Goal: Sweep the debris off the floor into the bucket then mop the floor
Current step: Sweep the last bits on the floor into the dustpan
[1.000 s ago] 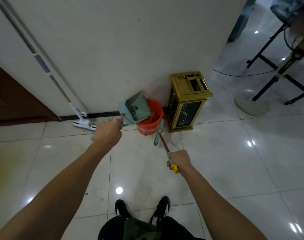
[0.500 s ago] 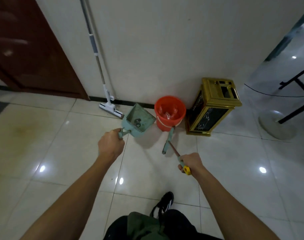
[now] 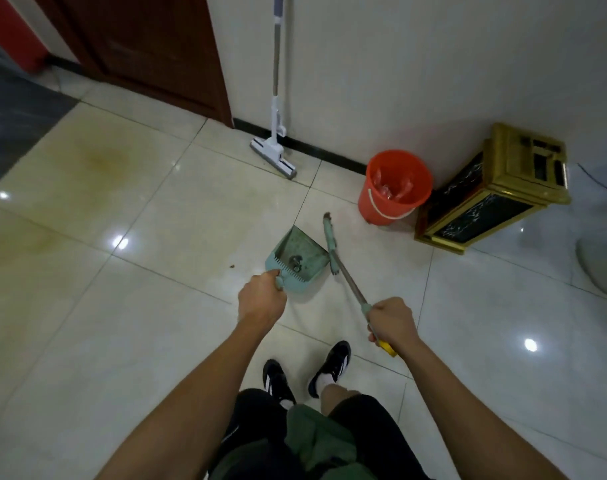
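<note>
My left hand (image 3: 261,303) grips the handle of a pale green dustpan (image 3: 296,259), held low over the floor with a little dark debris in it. My right hand (image 3: 392,323) is closed around the broom (image 3: 331,244) handle; the slim green broom head stands just right of the dustpan. An orange bucket (image 3: 395,187) with clear plastic scraps inside stands against the wall, to the upper right of the broom. A white mop (image 3: 273,152) leans on the wall to the left of the bucket. A small brown speck of debris (image 3: 231,266) lies left of the dustpan.
A gold and black bin (image 3: 496,192) stands right of the bucket. A fan base (image 3: 601,265) sits at the right edge. A dark wooden door (image 3: 149,53) is at the upper left. My feet in black shoes (image 3: 307,374) are below the hands on the glossy tiles.
The dustpan has come down and away from the bucket's rim to the floor on its left. The broom followed beside it, and my view has swung left.
</note>
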`<state>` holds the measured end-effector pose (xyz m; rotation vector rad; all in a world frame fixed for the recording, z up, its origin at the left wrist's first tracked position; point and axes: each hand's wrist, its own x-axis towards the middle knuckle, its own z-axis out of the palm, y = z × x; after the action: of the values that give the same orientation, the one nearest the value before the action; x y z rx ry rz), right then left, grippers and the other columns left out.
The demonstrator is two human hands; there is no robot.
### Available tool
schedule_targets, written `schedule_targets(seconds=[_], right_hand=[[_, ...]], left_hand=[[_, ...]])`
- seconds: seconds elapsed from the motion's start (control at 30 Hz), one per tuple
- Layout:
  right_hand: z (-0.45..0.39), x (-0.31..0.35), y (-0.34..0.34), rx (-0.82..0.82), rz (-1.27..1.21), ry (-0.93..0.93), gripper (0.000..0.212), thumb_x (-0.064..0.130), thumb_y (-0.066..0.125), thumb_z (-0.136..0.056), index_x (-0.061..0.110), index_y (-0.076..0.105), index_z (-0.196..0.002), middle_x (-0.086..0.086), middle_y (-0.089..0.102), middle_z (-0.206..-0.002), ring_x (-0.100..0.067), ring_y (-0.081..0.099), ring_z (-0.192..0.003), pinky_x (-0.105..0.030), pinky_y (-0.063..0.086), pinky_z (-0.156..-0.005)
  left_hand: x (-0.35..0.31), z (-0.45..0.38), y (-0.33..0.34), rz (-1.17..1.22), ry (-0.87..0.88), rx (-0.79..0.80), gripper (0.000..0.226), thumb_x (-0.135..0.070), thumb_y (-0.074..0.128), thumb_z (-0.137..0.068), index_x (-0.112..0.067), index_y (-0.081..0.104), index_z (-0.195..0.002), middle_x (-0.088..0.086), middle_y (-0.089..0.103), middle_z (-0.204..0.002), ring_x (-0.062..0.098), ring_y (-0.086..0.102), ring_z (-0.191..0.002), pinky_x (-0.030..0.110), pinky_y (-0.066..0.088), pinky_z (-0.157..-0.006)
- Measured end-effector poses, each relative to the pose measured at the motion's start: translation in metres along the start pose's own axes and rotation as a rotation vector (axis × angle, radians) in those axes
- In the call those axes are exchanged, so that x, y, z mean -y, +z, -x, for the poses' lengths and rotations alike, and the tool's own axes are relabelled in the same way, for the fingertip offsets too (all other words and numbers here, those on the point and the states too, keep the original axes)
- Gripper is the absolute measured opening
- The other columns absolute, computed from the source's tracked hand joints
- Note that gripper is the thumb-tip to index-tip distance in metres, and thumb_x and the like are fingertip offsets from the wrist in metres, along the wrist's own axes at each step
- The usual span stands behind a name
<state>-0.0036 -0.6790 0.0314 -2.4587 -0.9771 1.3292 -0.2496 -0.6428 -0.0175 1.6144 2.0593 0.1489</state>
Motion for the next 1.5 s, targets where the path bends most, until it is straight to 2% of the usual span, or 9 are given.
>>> schedule_targets(seconds=[0.2,0.37,0.5,0.73,0.97,1.07,1.2,1.33,1.5], right_hand=[[0.0,0.009,0.009,0.078,0.186,-0.057,0.029,0.02,0.062,-0.091,-0.006,0.071,-0.082,-0.02,0.071,-0.068,-0.032,0.071,-0.055,-0.041,0.06,-0.051],[-0.006,0.021,0.008,0.137,0.258,-0.031,0.021,0.013,0.06,-0.09,-0.004,0.07,-0.086,-0.022,0.071,-0.073,-0.032,0.071,-0.056,-0.047,0.062,-0.056],[-0.008,0.029,0.013,0.172,0.292,-0.04,0.019,0.007,0.056,-0.086,-0.005,0.07,-0.09,-0.021,0.071,-0.081,-0.034,0.072,-0.064,-0.047,0.062,-0.063],[-0.013,0.039,0.017,0.233,0.325,-0.029,0.026,0.002,0.051,-0.08,-0.006,0.07,-0.096,-0.019,0.07,-0.08,-0.03,0.07,-0.052,-0.042,0.062,-0.063],[-0.023,0.045,0.013,0.227,0.308,-0.036,0.027,0.002,0.053,-0.081,-0.008,0.07,-0.099,-0.022,0.07,-0.086,-0.035,0.072,-0.064,-0.048,0.06,-0.063],[-0.023,0.048,0.012,0.226,0.313,-0.056,0.027,0.002,0.053,-0.08,-0.01,0.069,-0.099,-0.026,0.07,-0.091,-0.039,0.072,-0.073,-0.047,0.06,-0.065],[-0.024,0.053,0.009,0.232,0.3,-0.054,0.024,0.003,0.057,-0.082,-0.009,0.07,-0.098,-0.024,0.07,-0.086,-0.037,0.072,-0.063,-0.049,0.06,-0.062],[-0.025,0.063,0.007,0.228,0.258,-0.064,0.02,0.006,0.065,-0.081,-0.007,0.071,-0.094,-0.019,0.068,-0.075,-0.032,0.071,-0.053,-0.045,0.06,-0.057],[-0.024,0.073,0.017,0.266,0.26,-0.101,0.021,0.006,0.079,-0.077,-0.004,0.068,-0.091,-0.014,0.068,-0.08,-0.026,0.069,-0.05,-0.025,0.049,-0.042]], left_hand=[[0.003,0.011,0.031,-0.001,-0.029,0.062,0.024,-0.017,0.058,-0.083,-0.026,0.068,-0.104,0.005,0.07,-0.085,0.026,0.061,-0.071,0.029,0.044,-0.062],[0.001,0.013,0.049,-0.058,-0.018,0.125,0.032,-0.017,0.058,-0.088,-0.023,0.065,-0.118,0.006,0.07,-0.091,0.025,0.06,-0.073,0.029,0.043,-0.063],[-0.005,0.015,0.058,-0.104,0.016,0.171,0.034,-0.014,0.055,-0.088,-0.021,0.065,-0.119,0.007,0.07,-0.091,0.027,0.063,-0.076,0.03,0.042,-0.063],[-0.028,0.012,0.065,-0.156,0.063,0.249,0.039,-0.014,0.052,-0.085,-0.02,0.058,-0.123,0.01,0.066,-0.098,0.03,0.064,-0.082,0.034,0.046,-0.064],[-0.024,0.014,0.071,-0.093,0.008,0.248,0.033,-0.031,0.055,-0.092,-0.02,0.057,-0.124,0.007,0.068,-0.101,0.027,0.063,-0.081,0.033,0.05,-0.065],[-0.018,0.014,0.069,-0.071,-0.029,0.214,0.031,-0.034,0.057,-0.093,-0.022,0.061,-0.122,0.005,0.066,-0.096,0.023,0.055,-0.074,0.031,0.044,-0.063],[-0.001,0.015,0.058,-0.067,-0.081,0.178,0.028,-0.033,0.059,-0.092,-0.026,0.065,-0.119,0.002,0.067,-0.091,0.02,0.054,-0.07,0.029,0.043,-0.06],[0.017,0.016,0.038,-0.054,-0.126,0.157,0.028,-0.032,0.059,-0.091,-0.026,0.067,-0.117,0.002,0.07,-0.095,0.02,0.061,-0.071,0.027,0.049,-0.058],[0.043,0.025,0.009,0.012,-0.245,0.113,0.019,-0.031,0.057,-0.091,-0.026,0.069,-0.105,0.002,0.071,-0.094,0.023,0.066,-0.076,0.031,0.058,-0.062]])
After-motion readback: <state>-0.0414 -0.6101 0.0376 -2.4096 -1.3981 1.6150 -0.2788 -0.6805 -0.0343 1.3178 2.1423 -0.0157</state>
